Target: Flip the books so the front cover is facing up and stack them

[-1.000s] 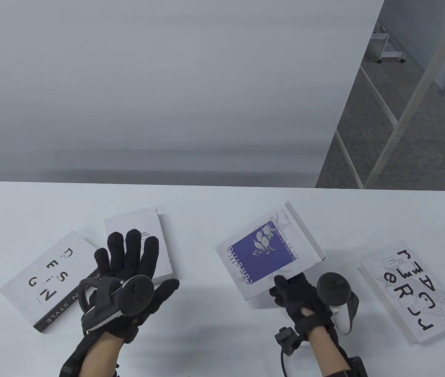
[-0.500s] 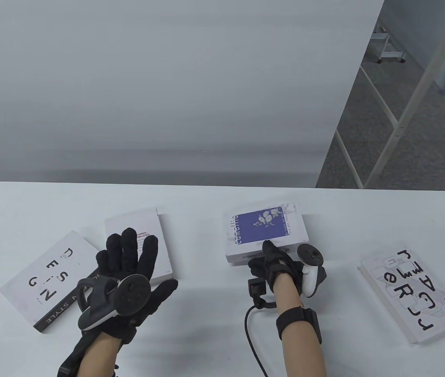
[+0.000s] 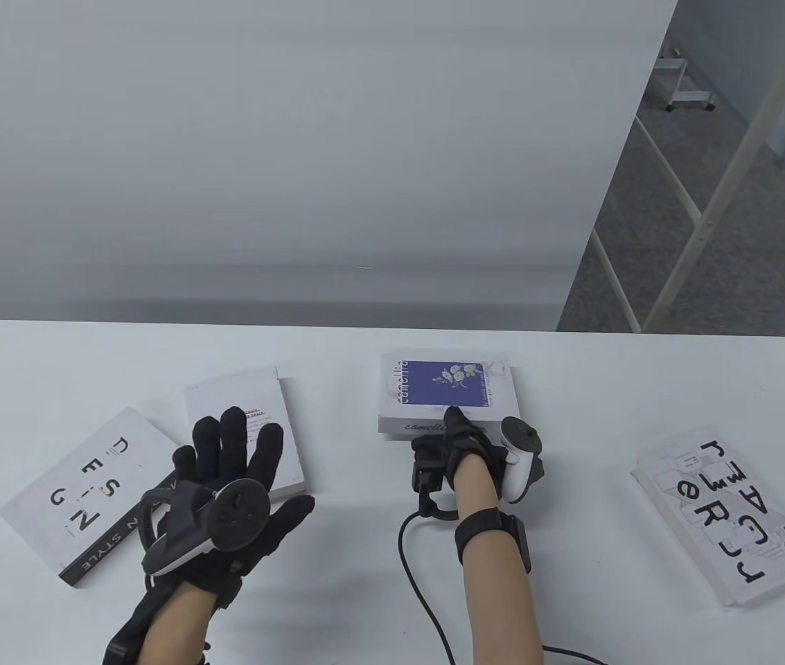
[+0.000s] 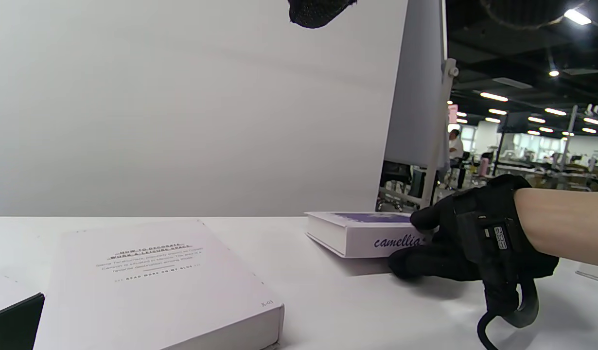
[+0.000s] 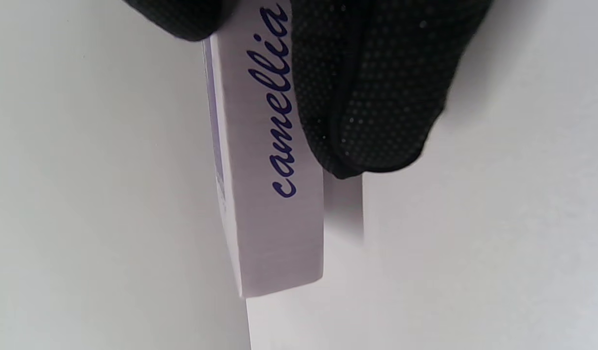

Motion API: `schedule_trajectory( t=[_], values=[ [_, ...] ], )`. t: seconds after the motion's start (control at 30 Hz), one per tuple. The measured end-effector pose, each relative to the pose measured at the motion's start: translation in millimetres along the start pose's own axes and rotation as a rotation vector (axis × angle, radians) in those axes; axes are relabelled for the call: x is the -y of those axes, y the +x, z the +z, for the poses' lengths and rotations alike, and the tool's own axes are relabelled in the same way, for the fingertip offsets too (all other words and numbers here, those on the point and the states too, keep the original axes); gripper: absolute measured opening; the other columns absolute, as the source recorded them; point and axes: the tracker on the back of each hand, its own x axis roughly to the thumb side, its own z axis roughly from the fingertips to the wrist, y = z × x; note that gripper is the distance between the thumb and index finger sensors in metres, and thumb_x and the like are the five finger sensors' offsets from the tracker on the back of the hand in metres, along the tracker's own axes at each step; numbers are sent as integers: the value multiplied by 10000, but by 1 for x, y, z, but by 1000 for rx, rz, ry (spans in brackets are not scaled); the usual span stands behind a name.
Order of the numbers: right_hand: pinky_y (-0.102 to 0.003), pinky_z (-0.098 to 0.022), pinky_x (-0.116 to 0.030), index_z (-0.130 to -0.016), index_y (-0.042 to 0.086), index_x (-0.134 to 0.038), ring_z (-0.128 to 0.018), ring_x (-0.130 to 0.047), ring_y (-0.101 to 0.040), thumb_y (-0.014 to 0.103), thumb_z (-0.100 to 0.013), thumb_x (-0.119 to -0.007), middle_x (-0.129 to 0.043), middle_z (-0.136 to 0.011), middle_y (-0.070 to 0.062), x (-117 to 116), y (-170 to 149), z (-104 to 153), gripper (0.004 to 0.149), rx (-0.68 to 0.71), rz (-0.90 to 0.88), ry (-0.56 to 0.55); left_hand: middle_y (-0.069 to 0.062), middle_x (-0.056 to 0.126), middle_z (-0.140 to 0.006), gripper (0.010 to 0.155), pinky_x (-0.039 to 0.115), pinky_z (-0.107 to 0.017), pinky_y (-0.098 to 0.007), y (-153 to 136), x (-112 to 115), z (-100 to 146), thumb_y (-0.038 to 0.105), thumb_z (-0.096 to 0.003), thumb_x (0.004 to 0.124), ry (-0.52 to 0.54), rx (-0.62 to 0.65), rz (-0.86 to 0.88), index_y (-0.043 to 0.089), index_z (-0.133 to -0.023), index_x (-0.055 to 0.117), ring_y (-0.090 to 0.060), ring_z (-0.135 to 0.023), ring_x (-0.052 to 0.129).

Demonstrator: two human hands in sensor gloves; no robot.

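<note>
The camellia book [image 3: 447, 384] lies flat with its purple flower cover up, at or just above the table at centre back. My right hand [image 3: 458, 433] grips its near spine edge, thumb on the cover and fingers [image 5: 372, 87] under the spine [image 5: 274, 160]. It also shows in the left wrist view [image 4: 362, 233]. My left hand [image 3: 226, 464] is spread open and holds nothing, over the near part of a white book [image 3: 247, 409] that lies back cover up [image 4: 158, 282]. The DESIGN book [image 3: 87, 492] lies partly under that white book.
A white book with large black letters [image 3: 725, 512] lies cover up at the right, near the table's right edge. A cable [image 3: 420, 589] runs from my right wrist across the table [image 3: 364, 554] toward the near edge. A grey wall stands behind.
My right hand has carried the camellia book left and away, turned its spine toward me and lowered it flat. My left hand has hardly moved.
</note>
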Motion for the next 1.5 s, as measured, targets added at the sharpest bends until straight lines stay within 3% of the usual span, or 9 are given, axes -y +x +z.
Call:
schedule_trajectory(
  t=[0.23, 0.37, 0.57, 0.7, 0.93, 1.07, 1.2, 1.3, 1.5],
  values=[
    [-289, -382, -950, -963, -216, -393, -598, -1035, -299, 490, -595, -554, -810, -791, -355, -5, -2, 13, 813, 23, -29, 84, -297, 93, -1078, 961, 322, -615, -786, 1, 5, -5, 769, -465, 495, -22, 5, -4, 116, -1158, 368, -637, -957, 172],
    [-312, -391, -936, -987, -177, -357, -613, -1016, -326, 467, -592, -576, -768, -826, -365, 9, -1, 28, 787, 96, 56, 88, -310, 121, -1092, 965, 334, -619, -786, 9, 8, -5, 771, -464, 500, -15, 35, -12, 115, -1159, 372, -674, -956, 205],
    [-383, -444, -886, -1009, -115, -233, -694, -941, -384, 437, -585, -635, -673, -903, -361, 58, 8, 59, 804, 290, 187, 154, -355, 183, -1094, 983, 369, -626, -772, 19, 13, -7, 771, -467, 508, -36, 77, 16, 86, -1152, 344, -720, -928, 274],
    [-475, -473, -836, -1024, -91, -232, -735, -872, -480, 437, -577, -655, -596, -934, -411, 97, 16, 89, 810, 407, 323, 119, -344, 177, -1100, 988, 344, -631, -773, 23, 19, -9, 769, -466, 515, -43, 88, -22, 81, -1151, 334, -684, -950, 224],
    [-505, -475, -822, -1044, -29, -375, -741, -868, -488, 357, -527, -748, -664, -936, -374, 168, 37, 153, 745, 688, 570, -182, -374, 181, -1088, 1004, 395, -647, -749, 26, 31, -14, 769, -467, 523, -57, 80, -45, 62, -1143, 299, -738, -920, 300],
    [-577, -508, -765, -1056, -34, -370, -786, -803, -540, 370, -534, -755, -622, -969, -389, 208, 50, 177, 764, 669, 787, -236, -376, 195, -1089, 1003, 401, -649, -747, 21, 35, -16, 767, -467, 527, -70, 55, -49, 59, -1142, 305, -737, -920, 310],
    [-648, -537, -702, -1063, 29, -508, -794, -812, -547, 348, -523, -801, -689, -981, -350, 249, 54, 189, 692, 646, 952, -440, -372, 209, -1092, 995, 399, -649, -748, 14, 38, -18, 762, -467, 531, -82, 32, -53, 59, -1141, 328, -729, -925, 307],
    [-743, -602, -555, -1086, 65, -513, -895, -666, -608, 333, -533, -811, -621, -1048, -350, 275, 49, 185, 683, 459, 1155, -558, -372, 221, -1091, 986, 403, -652, -741, 11, 43, -20, 754, -468, 538, -100, 27, -44, 59, -1139, 342, -725, -925, 313],
    [-802, -648, -370, -1099, 98, -511, -994, -433, -640, 282, -545, -806, -490, -1125, -333, 305, 24, 157, 654, 241, 1153, -528, -362, 217, -1097, 986, 388, -657, -740, 15, 48, -21, 753, -468, 539, -98, 41, -70, 62, -1138, 328, -716, -932, 293]
  ],
)
